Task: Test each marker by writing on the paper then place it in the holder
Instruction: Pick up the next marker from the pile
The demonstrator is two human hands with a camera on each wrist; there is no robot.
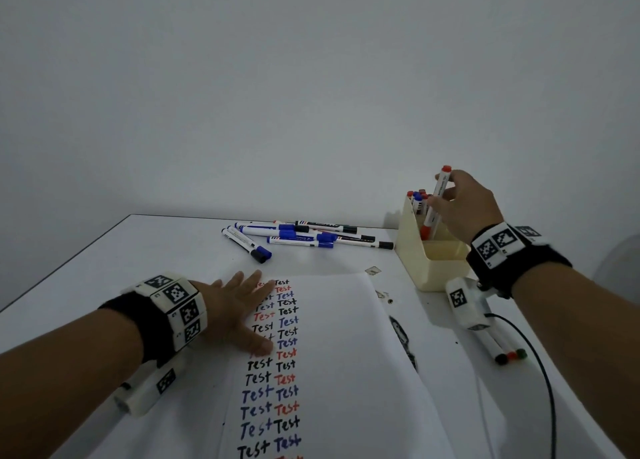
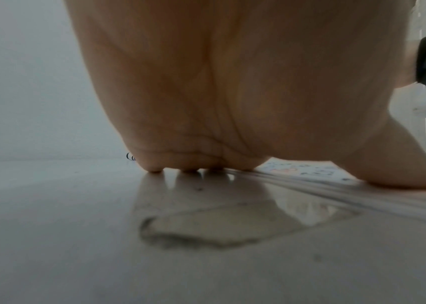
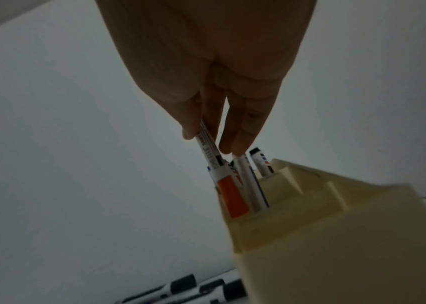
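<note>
My right hand (image 1: pixel 460 202) pinches a capped red marker (image 1: pixel 434 202) upright, cap end down inside the cream holder (image 1: pixel 420 257) at the table's right. In the right wrist view the red marker (image 3: pixel 228 191) reaches into the holder (image 3: pixel 336 236) beside several standing markers (image 3: pixel 254 179). My left hand (image 1: pixel 230 311) lies flat with straight fingers on the left edge of the paper (image 1: pixel 329 354), which bears rows of "Test" in black, blue and red. The left wrist view shows the left hand (image 2: pixel 206 102) with fingertips touching the table and the thumb on the paper (image 2: pixel 310 172).
Several blue and black capped markers (image 1: pixel 298 237) lie in a loose pile on the white table (image 1: pixel 104 271) behind the paper. Three more markers (image 1: pixel 502 347) lie at the right under my wrist, beside a black cable (image 1: pixel 540 372). A plain wall stands behind the table.
</note>
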